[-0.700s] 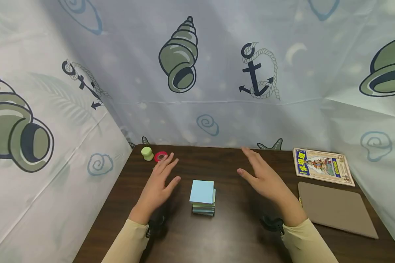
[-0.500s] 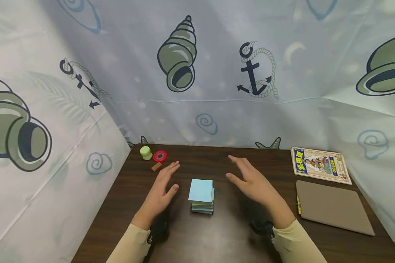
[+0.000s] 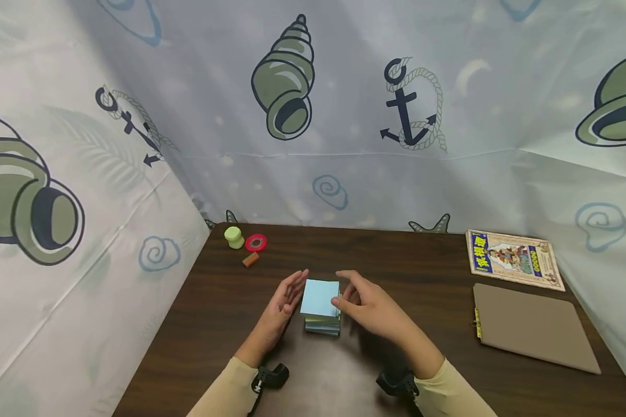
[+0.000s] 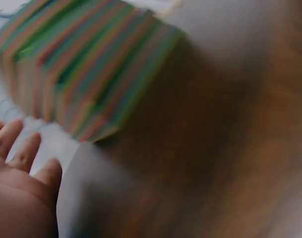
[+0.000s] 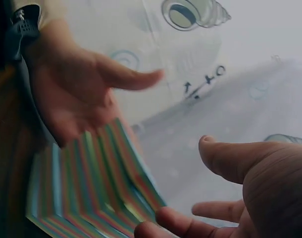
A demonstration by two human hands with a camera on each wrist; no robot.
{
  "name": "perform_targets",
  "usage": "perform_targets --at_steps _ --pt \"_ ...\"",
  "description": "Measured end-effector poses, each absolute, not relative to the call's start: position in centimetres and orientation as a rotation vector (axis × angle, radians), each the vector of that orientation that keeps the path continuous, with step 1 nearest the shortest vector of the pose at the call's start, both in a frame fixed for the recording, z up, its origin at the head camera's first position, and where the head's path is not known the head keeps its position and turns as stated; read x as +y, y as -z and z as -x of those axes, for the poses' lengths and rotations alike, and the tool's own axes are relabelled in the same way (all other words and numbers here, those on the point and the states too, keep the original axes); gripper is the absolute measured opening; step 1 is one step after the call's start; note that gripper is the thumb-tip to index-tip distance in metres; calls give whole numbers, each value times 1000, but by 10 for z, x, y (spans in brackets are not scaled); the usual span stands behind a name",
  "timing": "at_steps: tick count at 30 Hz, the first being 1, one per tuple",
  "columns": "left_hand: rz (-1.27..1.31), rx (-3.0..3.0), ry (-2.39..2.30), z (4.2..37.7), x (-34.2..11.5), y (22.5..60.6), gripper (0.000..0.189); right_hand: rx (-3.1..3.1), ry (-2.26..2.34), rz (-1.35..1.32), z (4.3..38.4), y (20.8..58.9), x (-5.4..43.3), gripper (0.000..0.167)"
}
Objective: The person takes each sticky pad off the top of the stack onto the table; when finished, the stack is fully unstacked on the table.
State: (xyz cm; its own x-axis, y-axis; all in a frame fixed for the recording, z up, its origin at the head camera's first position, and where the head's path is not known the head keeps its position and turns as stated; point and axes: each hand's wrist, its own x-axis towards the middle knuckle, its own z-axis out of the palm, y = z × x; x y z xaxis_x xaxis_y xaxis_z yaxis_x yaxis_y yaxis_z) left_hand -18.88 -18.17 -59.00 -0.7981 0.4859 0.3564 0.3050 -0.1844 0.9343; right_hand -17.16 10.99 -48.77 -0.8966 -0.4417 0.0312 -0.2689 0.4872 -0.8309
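Observation:
A stack of square paper notes (image 3: 320, 298) stands on the dark wooden table, light blue on top. Its sides show many coloured layers, seen blurred as stripes in the left wrist view (image 4: 86, 64) and again in the right wrist view. My left hand (image 3: 275, 315) is held upright along the stack's left side, fingers fairly straight. On the right side, my right hand (image 3: 375, 310) has its fingers loosely bent, the thumb over the top sheet's right edge. In the right wrist view its thumb and fingers are apart beside the stack. Whether either hand touches the paper I cannot tell.
At the back left are a pale green knobbed piece (image 3: 234, 237), a red ring-shaped roll (image 3: 255, 242) and a small orange-brown block (image 3: 250, 260). A flat grey-brown folder-like item (image 3: 534, 327) and an illustrated booklet (image 3: 515, 260) lie at right. A patterned curtain (image 3: 344, 116) hangs behind.
Both hands have moved inward to the sides of the stack, the right one travelling farther to the left. The orange-brown block now shows fully. The stack has stayed in place.

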Motion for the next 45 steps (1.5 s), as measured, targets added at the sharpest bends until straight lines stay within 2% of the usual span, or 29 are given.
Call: perform_targets --at_steps 7,17,29,38,45 --pt "-866 1823 -2158 188 -167 586 93 2566 1354 638 171 492 97 78" --pt "-660 1947 -2027 185 -163 587 91 2651 1220 691 172 508 101 70" --pt "-635 1993 -2005 187 -162 585 92 2643 1218 683 175 507 103 76" --pt "-603 2017 -1997 189 -160 586 92 2630 1291 668 180 508 112 70" --pt "-475 2056 -1975 188 -162 585 93 2453 1552 750 190 515 121 72"
